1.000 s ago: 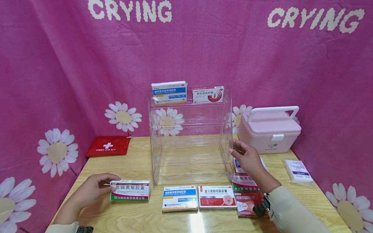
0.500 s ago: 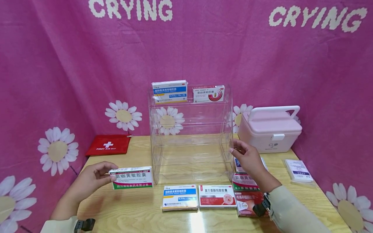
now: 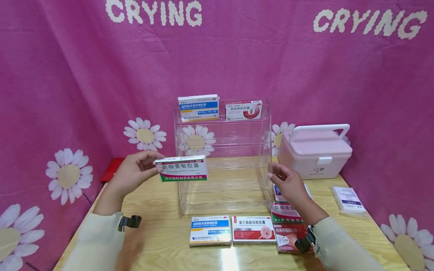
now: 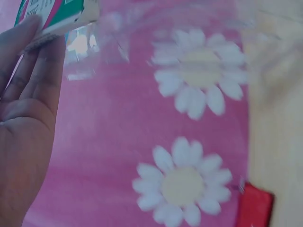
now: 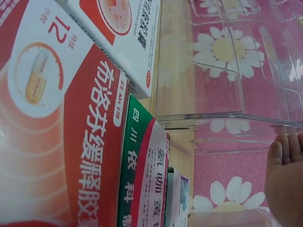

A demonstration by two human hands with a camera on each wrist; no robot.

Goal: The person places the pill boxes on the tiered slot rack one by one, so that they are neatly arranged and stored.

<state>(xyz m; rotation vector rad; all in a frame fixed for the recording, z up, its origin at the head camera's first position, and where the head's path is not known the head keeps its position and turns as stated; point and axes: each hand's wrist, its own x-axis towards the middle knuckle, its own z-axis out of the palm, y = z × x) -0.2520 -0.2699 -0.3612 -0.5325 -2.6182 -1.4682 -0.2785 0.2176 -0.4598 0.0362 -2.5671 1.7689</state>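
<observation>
My left hand (image 3: 135,172) pinches a white, green and red medicine box (image 3: 184,170) by its left end, thumb in front. The box is off the table, before the left part of a clear acrylic display rack (image 3: 223,122). In the left wrist view, the box (image 4: 64,19) shows at the top left above the palm (image 4: 28,116). My right hand (image 3: 289,184) holds the rack's right side panel near its front edge; the right wrist view shows only part of that hand (image 5: 289,177). A blue-white box (image 3: 199,108) and a white-red box (image 3: 243,110) stand on the top tier.
A blue-white box (image 3: 210,231) and a red-white box (image 3: 253,229) lie before the rack. More boxes, including a red one (image 3: 291,237), lie under the right forearm. A pink lidded case (image 3: 313,156), a card stack (image 3: 347,199) and a partly hidden red pouch (image 3: 113,168) sit around.
My left hand has lifted the green-and-white medicine box off the table and carried it up and rightward to the rack's front. The right hand has stayed at the rack's side.
</observation>
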